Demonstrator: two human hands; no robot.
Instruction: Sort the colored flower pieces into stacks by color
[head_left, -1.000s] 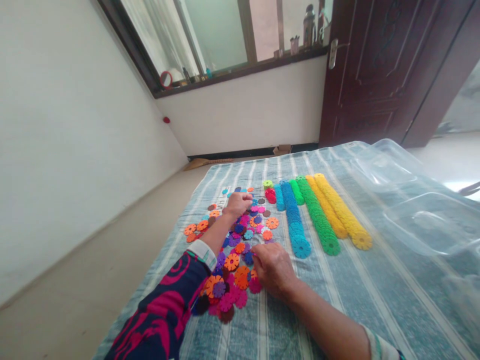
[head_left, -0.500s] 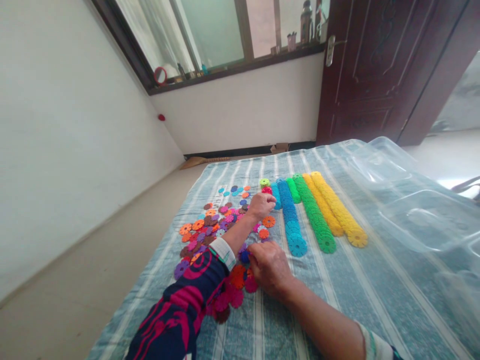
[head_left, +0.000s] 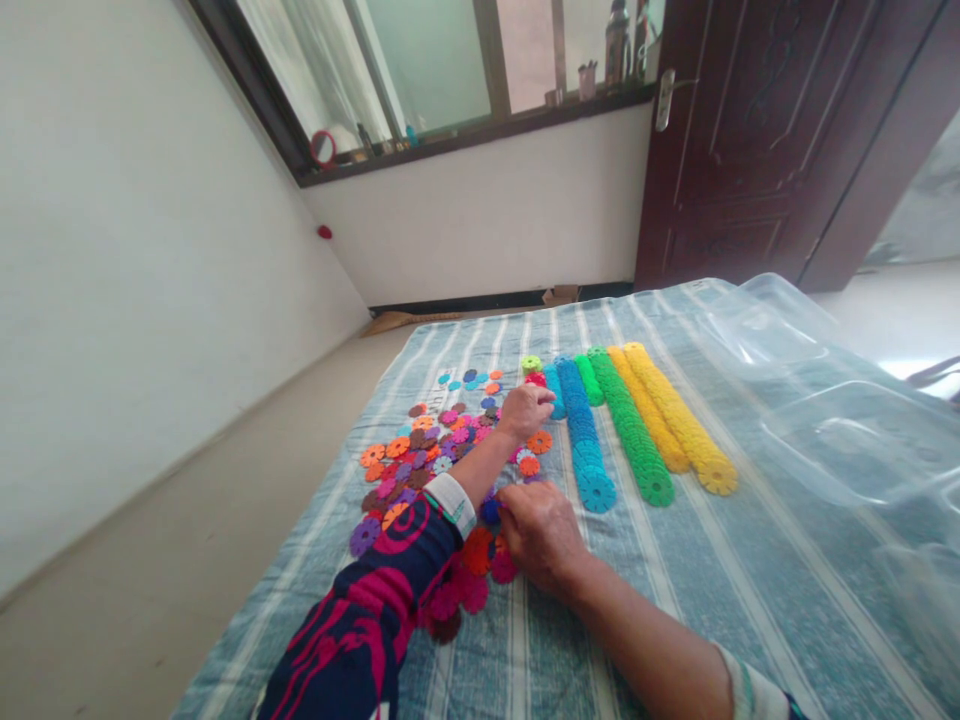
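A loose heap of coloured flower-shaped plastic discs [head_left: 420, 462] lies on a striped blue-grey cloth [head_left: 675, 590]. To its right run sorted rows: blue discs [head_left: 585, 440], green discs [head_left: 630, 425] and yellow discs [head_left: 679, 420]. My left hand [head_left: 525, 408] reaches far forward, fingers curled over small red discs [head_left: 535, 380] beside the blue row; what it grips is hidden. My right hand [head_left: 541, 532] rests near me with fingers bent down onto orange, pink and blue discs at the heap's edge.
Clear plastic trays [head_left: 840, 420] lie on the cloth at the right. A dark wooden door [head_left: 757, 140] stands behind, and a window sill [head_left: 480, 135] holds small bottles. White walls and bare floor lie to the left.
My left hand moved right and forward, from the middle of the loose heap to the near end of the blue row by the red discs. The right hand stayed put.
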